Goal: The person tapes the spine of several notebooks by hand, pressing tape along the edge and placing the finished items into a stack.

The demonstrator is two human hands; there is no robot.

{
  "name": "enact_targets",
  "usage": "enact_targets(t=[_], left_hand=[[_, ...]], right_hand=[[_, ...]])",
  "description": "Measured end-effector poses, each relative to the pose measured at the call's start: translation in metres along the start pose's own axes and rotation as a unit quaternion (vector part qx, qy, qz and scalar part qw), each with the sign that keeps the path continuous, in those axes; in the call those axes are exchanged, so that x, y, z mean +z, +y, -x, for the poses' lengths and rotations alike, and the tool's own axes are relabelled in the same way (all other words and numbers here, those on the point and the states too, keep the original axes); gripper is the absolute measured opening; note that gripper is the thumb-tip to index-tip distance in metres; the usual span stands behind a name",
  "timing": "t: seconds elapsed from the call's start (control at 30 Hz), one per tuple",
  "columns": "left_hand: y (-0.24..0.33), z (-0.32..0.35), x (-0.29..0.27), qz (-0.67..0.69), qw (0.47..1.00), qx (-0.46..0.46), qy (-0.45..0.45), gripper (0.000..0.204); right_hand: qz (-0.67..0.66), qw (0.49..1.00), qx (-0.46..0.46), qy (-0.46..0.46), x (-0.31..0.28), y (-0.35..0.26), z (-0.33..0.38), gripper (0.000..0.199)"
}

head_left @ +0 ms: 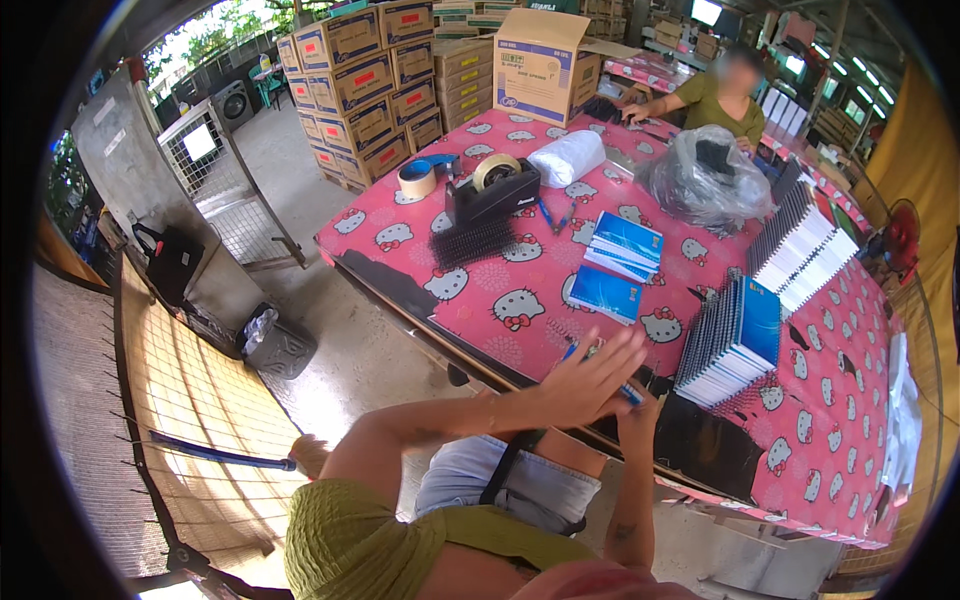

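My left hand (595,380) lies with fingers stretched flat across a small blue-covered notebook (631,394) at the table's near edge. The palm hides most of that notebook; only blue edges show beside it. My right hand (637,415) grips the notebook's near right end, its fingers partly covered. Just beyond my hands are one blue notebook (606,295) lying flat and a small stack of blue notebooks (625,246). Right of them, spiral-bound blue notebooks (730,340) stand in a row.
On the pink patterned table (480,345) are black binding coils (472,243), a tape dispenser (495,190), pliers (556,216), a white roll (567,157) and a plastic bag (710,180). More bound notebooks (805,245) stand right. A co-worker (725,95) sits across; stacked cartons (360,90) rise behind.
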State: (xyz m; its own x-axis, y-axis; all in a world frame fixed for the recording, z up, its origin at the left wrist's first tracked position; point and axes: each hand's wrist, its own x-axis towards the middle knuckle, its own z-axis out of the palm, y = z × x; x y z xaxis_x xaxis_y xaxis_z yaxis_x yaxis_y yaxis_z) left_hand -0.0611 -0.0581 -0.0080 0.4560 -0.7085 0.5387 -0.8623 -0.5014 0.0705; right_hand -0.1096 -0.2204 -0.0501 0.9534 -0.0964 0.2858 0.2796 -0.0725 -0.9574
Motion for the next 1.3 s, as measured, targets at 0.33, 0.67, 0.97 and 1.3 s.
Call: enact_targets(t=[0.33,0.67,0.97,1.3], left_hand=[[-0.009,-0.015,0.012,0.104,0.993,0.014,0.048,0.036],[-0.001,-0.016,0.004,0.173,0.982,0.008,0.075,0.018],[-0.001,-0.017,0.001,0.118,0.991,0.014,0.064,0.013],[-0.004,-0.016,0.002,0.128,0.99,0.018,0.065,0.013]], right_hand=[[-0.009,0.999,0.03,-0.016,-0.01,0.0,-0.005,0.037],[0.005,0.986,0.019,0.167,-0.012,-0.026,0.025,0.014],[0.019,0.988,-0.01,0.151,-0.018,-0.022,0.02,0.02],[0.026,0.998,0.047,-0.034,-0.06,-0.03,0.002,0.01]])
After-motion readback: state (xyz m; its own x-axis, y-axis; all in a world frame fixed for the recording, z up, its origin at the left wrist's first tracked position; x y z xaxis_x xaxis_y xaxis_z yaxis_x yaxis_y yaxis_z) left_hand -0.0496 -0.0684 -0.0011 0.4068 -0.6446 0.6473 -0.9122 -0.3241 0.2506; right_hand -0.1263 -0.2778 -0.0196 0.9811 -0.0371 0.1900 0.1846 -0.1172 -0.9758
